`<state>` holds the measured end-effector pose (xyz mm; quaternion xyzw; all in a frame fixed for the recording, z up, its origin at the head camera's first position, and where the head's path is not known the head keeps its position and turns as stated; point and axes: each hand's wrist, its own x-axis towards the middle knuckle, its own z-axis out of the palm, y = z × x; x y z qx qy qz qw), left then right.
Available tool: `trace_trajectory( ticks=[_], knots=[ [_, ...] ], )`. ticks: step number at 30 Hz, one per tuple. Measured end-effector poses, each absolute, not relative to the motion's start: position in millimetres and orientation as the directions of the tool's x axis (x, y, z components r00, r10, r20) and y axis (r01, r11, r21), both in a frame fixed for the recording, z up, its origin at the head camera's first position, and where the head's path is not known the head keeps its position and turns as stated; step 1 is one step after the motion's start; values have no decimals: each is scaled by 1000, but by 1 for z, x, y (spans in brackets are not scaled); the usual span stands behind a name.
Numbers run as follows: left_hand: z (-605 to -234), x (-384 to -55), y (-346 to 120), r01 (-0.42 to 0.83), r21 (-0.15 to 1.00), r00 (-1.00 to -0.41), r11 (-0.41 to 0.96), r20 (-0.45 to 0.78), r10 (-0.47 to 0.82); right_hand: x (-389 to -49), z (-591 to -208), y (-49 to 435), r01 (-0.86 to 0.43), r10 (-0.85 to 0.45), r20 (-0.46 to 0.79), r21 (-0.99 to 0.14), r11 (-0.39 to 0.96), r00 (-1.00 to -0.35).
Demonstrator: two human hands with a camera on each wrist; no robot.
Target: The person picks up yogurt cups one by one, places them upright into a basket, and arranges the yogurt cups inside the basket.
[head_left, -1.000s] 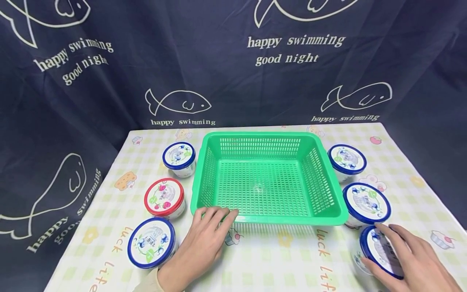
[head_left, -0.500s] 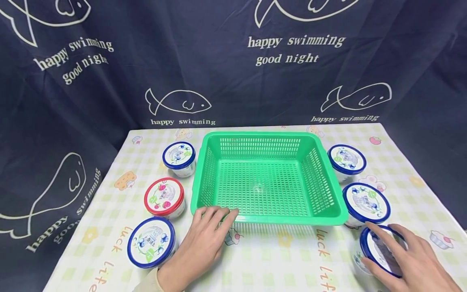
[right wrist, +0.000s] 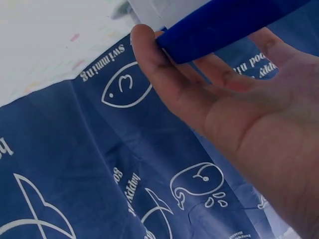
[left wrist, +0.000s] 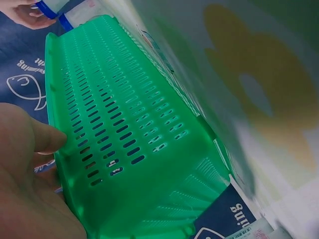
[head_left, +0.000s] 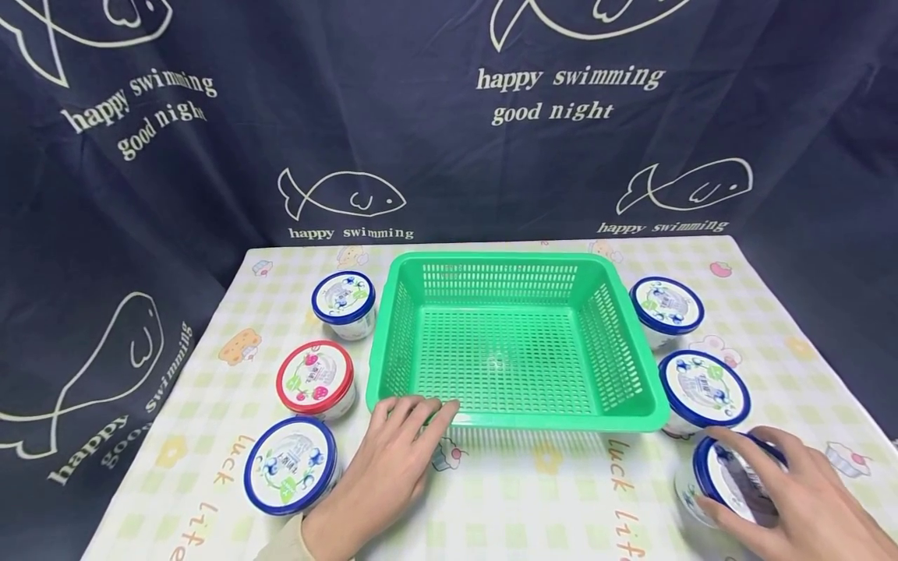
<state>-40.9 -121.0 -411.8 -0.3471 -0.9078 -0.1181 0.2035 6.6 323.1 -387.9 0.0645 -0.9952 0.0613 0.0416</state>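
My left hand (head_left: 393, 467) grips the front rim of a green plastic basket (head_left: 554, 423) near its left corner, fingers over the edge. In the left wrist view the thumb presses the outside of that rim. The basket is empty. At front right, my right hand (head_left: 807, 499) spans a round white tub (head_left: 726, 479) with a blue lid, thumb on the near side and fingers on the far side. The right wrist view shows the fingers curled round the edge of the blue lid (right wrist: 224, 32); the hand hides part of the lid's top.
Left of the basket stand a red-lidded tub (head_left: 316, 378) with strawberry print and two blue-lidded tubs, one behind (head_left: 344, 298) and one in front (head_left: 291, 466). Two more blue-lidded tubs, a far one (head_left: 666, 305) and a nearer one (head_left: 705, 389), flank its right. A dark curtain (head_left: 449, 132) hangs behind.
My right hand's fingers have shifted slightly left over the lid and spread round the tub. The left hand, basket and other tubs have stayed in place.
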Motion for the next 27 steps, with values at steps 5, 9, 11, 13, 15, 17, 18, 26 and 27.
trace_trajectory(
  ticks=[5,9,11,13,15,17,18,26,27],
  knots=[
    [-411,-41,-121,675,79,-682,734,447,579,8,-380,321,-159,-133,185,-136,978,-974],
    [-411,-42,-120,673,74,-682,736,447,579,10,-375,320,-197,-158,256,-136,971,-954],
    [-412,-42,-120,678,73,-673,731,461,578,11,-372,319,-205,-160,277,-144,968,-948],
    [-412,-43,-120,679,68,-669,731,467,578,11,-369,318,-214,-160,304,-154,964,-939],
    [-412,-43,-120,678,67,-670,732,467,578,10,-366,317,-226,-158,340,-173,959,-927],
    [-412,-43,-121,674,63,-674,736,459,578,10,-363,316,-221,-144,359,-186,957,-922],
    [-412,-42,-121,672,62,-677,738,454,578,10,-362,315,-212,-133,359,-192,958,-924],
    [-414,-43,-120,683,70,-661,727,482,575,3,-355,316,-259,-159,415,-198,945,-896],
    [-414,-43,-120,682,68,-662,728,480,576,2,-355,316,-271,-166,425,-198,942,-890]
  ],
)
